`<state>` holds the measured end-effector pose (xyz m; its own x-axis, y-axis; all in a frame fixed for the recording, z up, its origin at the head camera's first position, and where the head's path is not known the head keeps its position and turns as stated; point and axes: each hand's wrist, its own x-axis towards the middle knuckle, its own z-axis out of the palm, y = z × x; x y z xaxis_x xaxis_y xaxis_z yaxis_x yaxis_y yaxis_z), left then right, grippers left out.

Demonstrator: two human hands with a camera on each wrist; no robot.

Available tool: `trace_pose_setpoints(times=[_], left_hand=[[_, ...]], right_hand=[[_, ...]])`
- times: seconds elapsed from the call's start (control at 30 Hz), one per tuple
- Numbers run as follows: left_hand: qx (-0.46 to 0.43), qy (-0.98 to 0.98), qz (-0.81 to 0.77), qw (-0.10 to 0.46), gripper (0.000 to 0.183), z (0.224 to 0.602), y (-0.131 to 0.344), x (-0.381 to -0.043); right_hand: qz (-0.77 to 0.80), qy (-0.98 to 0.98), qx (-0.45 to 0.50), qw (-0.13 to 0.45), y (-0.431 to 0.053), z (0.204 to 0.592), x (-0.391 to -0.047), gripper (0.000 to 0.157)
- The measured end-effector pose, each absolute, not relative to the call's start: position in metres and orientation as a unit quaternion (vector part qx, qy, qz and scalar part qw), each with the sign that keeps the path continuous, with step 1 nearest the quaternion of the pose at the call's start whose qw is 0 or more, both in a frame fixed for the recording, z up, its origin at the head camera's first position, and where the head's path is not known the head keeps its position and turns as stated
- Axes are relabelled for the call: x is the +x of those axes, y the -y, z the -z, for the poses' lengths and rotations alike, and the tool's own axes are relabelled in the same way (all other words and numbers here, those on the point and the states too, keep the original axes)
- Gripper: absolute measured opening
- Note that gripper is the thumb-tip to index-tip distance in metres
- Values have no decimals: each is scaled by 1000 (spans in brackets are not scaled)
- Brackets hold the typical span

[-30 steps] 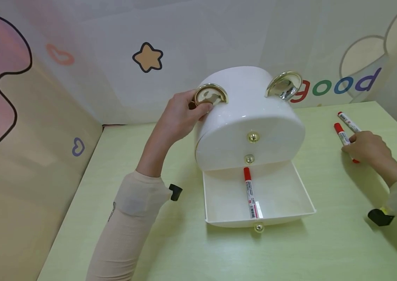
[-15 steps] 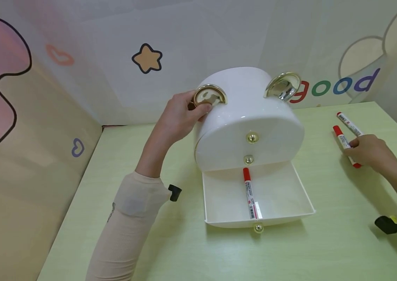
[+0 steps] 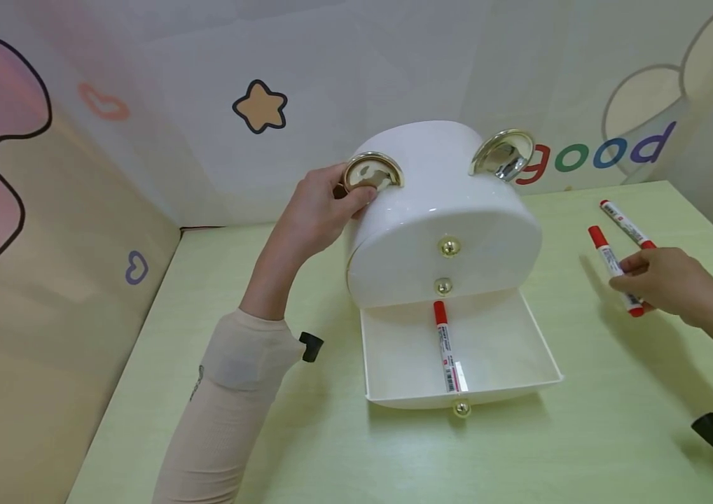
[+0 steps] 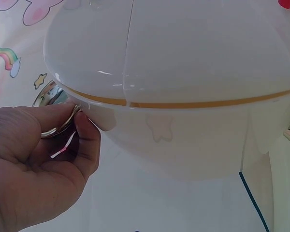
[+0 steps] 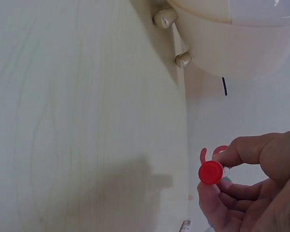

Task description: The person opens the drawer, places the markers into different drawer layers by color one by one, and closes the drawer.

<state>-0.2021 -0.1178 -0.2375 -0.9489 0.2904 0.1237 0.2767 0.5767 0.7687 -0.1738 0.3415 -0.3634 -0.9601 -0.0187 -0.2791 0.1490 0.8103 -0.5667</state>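
Note:
A white storage box point(image 3: 394, 259) with gold ear-shaped pieces stands on the table, its lower drawer point(image 3: 508, 357) pulled out. My left hand point(image 3: 315, 213) pinches the left gold ear point(image 3: 374, 171) between thumb and fingers. Inside the drawer lies a red-capped marker point(image 3: 445, 350). To the right, my right hand point(image 3: 678, 287) pinches a second marker point(image 3: 608, 257) near its lower end, and its shadow falls apart from it on the table. In the right wrist view the red end point(image 5: 210, 172) of this marker faces the camera. Just behind it lies a third marker point(image 3: 624, 222).
The right gold ear point(image 3: 503, 155) sticks up from the box top. Gold ball knobs point(image 3: 450, 246) mark the drawer fronts. A printed wall point(image 3: 331, 70) closes off the back of the light green table point(image 3: 306, 448), and another stands at the left.
My right hand has drawn its marker toward me, off the table and away from the third marker. My left hand stays on the ear.

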Motion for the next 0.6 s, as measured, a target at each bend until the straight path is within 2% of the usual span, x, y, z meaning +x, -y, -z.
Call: trace_pose_setpoints(times=[0.4, 0.6], left_hand=[[159, -888, -432, 8, 16, 237, 117, -203], [161, -886, -435, 8, 16, 238, 117, -202]], right_hand=[[332, -929, 8, 165, -321, 338, -143, 54], [329, -931, -4, 162, -310, 327, -129, 57]])
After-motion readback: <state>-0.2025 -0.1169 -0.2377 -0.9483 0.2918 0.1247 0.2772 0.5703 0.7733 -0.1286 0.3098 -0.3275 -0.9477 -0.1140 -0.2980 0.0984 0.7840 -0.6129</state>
